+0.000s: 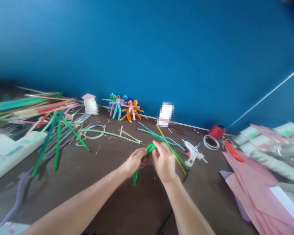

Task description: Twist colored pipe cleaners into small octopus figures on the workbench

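Observation:
My left hand [134, 161] and my right hand [164, 160] meet above the middle of the dark table. Between them is a green pipe cleaner [150, 148], bent into a loop at the top, its tail hanging below my left hand. The left fingers are closed round it, partly hidden, while the right thumb and fingers pinch the loop's right side. Just behind lie loose straight pipe cleaners: a yellow one [178, 160] and a light blue one [165, 140]. A white glue gun [194, 153] rests on the table to the right of my right hand.
Small pipe-cleaner figures [117, 107] stand near the blue wall, beside a white cup [90, 105] with a pink roof. Many pipe cleaners [46, 106] are heaped at left. On the right are red thread [217, 131], a tape roll [211, 143], an orange cutter [234, 152] and pink sheets [252, 186].

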The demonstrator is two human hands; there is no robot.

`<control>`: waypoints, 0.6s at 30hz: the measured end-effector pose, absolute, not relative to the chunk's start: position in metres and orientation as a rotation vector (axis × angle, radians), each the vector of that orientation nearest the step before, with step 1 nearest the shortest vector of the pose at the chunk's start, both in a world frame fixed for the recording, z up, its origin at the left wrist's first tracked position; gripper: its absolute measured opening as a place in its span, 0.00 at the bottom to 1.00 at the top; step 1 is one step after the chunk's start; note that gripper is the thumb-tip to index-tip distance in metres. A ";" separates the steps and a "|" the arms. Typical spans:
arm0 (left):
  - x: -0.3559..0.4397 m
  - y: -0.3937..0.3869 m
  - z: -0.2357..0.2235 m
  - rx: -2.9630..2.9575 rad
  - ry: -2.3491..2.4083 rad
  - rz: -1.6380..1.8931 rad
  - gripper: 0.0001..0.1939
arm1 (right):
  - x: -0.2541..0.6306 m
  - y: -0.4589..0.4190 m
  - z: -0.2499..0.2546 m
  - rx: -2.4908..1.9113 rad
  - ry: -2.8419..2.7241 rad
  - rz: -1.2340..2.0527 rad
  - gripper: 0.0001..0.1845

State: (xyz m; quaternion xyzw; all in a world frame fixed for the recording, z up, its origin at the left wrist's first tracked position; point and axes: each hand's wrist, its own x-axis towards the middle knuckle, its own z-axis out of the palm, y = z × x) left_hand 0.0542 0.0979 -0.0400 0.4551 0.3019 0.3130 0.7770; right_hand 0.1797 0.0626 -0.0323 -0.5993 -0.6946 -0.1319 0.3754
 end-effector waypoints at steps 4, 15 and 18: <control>0.055 0.099 -0.041 1.003 0.658 0.700 0.10 | 0.180 0.060 -0.030 -1.467 -1.826 -0.294 0.17; 0.055 0.096 -0.040 1.010 0.618 0.693 0.13 | 0.181 0.060 -0.030 -1.336 -1.877 -0.356 0.14; 0.055 0.095 -0.040 1.013 0.602 0.705 0.13 | 0.182 0.059 -0.031 -1.321 -1.889 -0.352 0.14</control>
